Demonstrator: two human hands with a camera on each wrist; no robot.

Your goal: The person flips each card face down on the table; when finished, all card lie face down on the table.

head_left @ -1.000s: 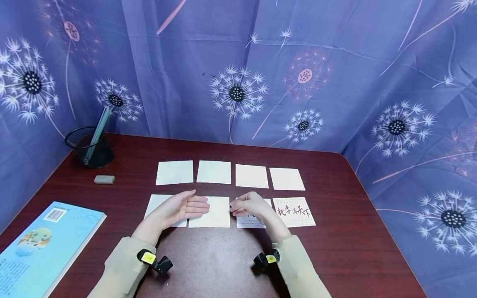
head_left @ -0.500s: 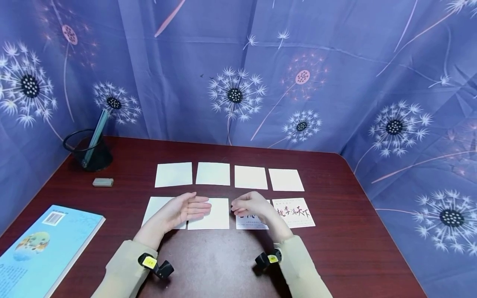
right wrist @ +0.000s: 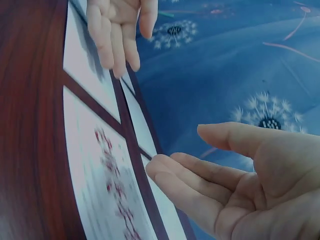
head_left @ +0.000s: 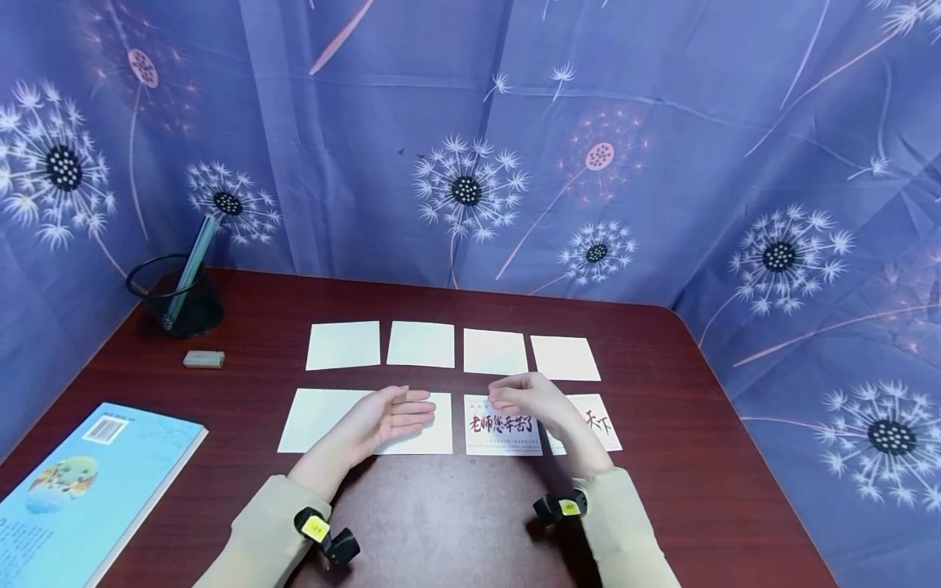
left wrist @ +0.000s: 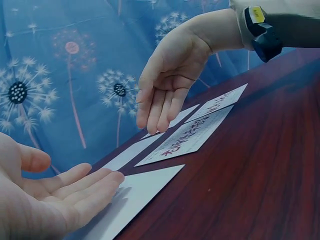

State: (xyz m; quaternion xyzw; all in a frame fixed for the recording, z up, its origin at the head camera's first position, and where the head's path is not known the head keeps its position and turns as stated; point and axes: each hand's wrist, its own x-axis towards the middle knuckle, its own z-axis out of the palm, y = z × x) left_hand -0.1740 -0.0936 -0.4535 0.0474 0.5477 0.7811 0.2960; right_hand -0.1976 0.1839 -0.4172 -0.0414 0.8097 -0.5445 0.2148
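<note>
In the head view, a black cup (head_left: 202, 309) is holding blue-green sticks (head_left: 189, 273); the left hand (head_left: 378, 425) is hovering over a blank card (head_left: 434, 438), the right hand (head_left: 537, 402) over a lettered card (head_left: 502, 426). In the left wrist view, the left hand is gripping nothing, fingers loosely straight. In the right wrist view, the right hand is curving loosely, holding nothing.

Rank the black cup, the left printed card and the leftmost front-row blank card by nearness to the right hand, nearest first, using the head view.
From the right hand:
1. Left printed card, partly overlapped by the hand.
2. Leftmost front-row blank card, to the left.
3. Black cup, far left, toward the back.
</note>
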